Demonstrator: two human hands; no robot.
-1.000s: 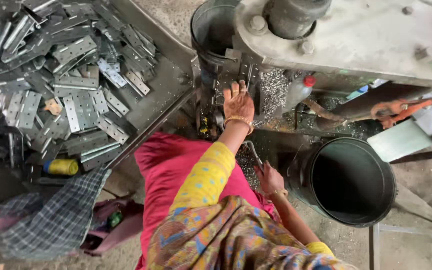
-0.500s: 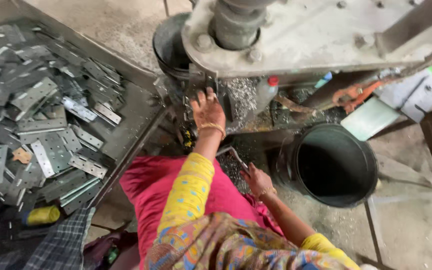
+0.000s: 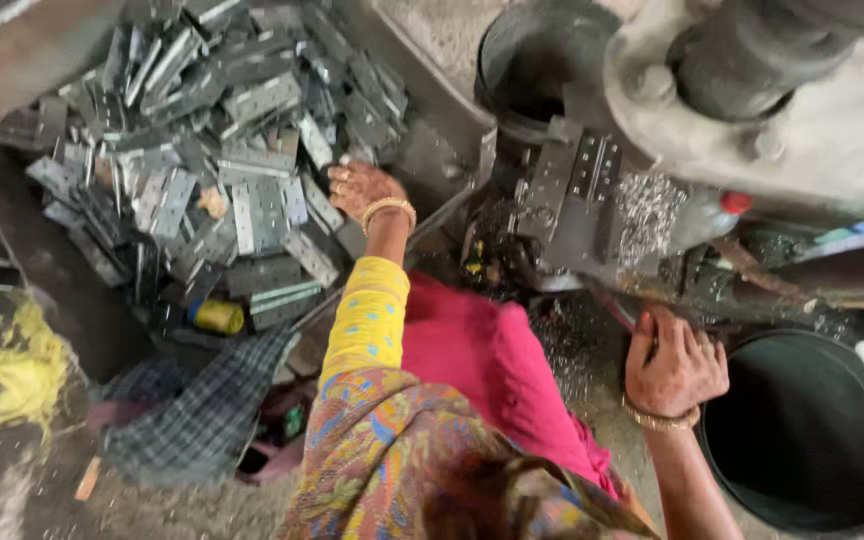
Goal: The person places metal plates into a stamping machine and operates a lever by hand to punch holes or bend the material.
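The left hand (image 3: pixel 364 190) is stretched out, fingers spread and bent down, onto the near edge of a heap of perforated metal hinge plates (image 3: pixel 212 150) lying in a metal tray (image 3: pixel 442 100); whether a plate is gripped cannot be told. The right hand (image 3: pixel 674 362) is curled loosely beside the rim of a black bucket (image 3: pixel 812 440), just below the press machine (image 3: pixel 752 110), where one hinge plate (image 3: pixel 577 180) is seated among metal shavings (image 3: pixel 647 215). A yellow bottle (image 3: pixel 217 317) lies at the tray's lower edge, beside a checked cloth (image 3: pixel 202 420).
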